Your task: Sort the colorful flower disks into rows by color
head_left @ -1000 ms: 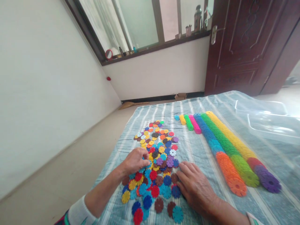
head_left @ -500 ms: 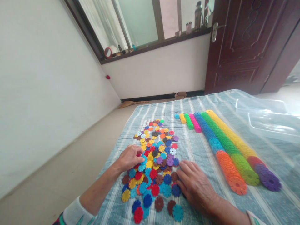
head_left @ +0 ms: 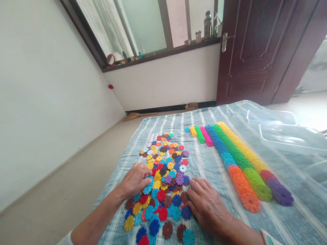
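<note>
Left hand (head_left: 136,182) curls over light-blue notched discs (head_left: 148,188), left edge of multicolour pile (head_left: 161,195); pinch unclear. Right hand (head_left: 208,206), fingers loosely spread, at right edge. Best: grip rims, avoid dragging neighbours.

The one piece of lettering that can be read is "ove" (head_left: 154,137), in small dark letters on the sheet (head_left: 204,160), just left of the frame's centre. The letters are turned sideways and run up the frame on a pale patch, just beside the farthest discs (head_left: 163,137). Whether a letter stands before the "o" cannot be told. A faint mark (head_left: 242,102) on the sheet's far edge, right of centre, is too small to read.
</note>
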A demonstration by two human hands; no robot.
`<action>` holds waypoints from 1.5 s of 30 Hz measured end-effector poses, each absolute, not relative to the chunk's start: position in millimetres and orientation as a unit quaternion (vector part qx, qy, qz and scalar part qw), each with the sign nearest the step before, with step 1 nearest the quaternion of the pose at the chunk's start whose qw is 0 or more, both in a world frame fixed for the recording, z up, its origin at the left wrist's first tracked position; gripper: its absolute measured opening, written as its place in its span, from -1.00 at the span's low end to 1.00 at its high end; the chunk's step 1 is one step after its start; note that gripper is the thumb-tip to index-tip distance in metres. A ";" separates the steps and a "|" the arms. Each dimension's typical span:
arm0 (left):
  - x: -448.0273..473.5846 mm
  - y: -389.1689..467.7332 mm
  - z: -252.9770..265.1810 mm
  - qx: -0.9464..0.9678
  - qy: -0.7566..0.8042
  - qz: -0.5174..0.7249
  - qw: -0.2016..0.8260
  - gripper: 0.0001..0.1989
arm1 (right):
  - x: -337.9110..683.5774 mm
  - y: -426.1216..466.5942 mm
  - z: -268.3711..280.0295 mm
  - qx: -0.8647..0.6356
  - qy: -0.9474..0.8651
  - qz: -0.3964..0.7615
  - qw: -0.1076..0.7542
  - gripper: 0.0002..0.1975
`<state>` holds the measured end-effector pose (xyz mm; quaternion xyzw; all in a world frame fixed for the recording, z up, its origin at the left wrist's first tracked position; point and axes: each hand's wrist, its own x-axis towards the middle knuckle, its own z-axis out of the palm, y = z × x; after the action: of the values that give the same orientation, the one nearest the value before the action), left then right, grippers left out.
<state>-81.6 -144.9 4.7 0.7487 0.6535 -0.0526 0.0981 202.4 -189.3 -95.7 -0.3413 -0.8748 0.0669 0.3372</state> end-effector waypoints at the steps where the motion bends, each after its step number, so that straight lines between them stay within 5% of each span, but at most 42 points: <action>1: -82.8 -144.8 3.6 0.749 0.653 -0.051 0.095 -0.76 | 202.2 -189.3 -95.3 -0.343 -0.874 0.067 0.338 -0.97; 24: -85.3 -144.3 8.8 0.745 0.654 0.014 0.130 -0.90 | 203.4 -188.2 -91.5 -0.335 -0.883 0.056 0.325 -0.98; 35: -56.4 -113.0 20.1 0.574 0.703 0.242 0.343 -0.69 | 200.4 -188.6 -94.2 -0.347 -0.870 0.058 0.345 -0.99; 45: 6.7 -33.3 -12.4 0.581 0.645 0.376 0.324 -0.77 | 191.6 -184.3 -101.4 -0.364 -0.859 0.018 0.360 -0.92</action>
<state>6.7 -33.3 -12.4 0.5806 0.6453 0.3758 0.3244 191.6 -184.3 -101.4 -0.3638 -0.8587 0.0183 0.3605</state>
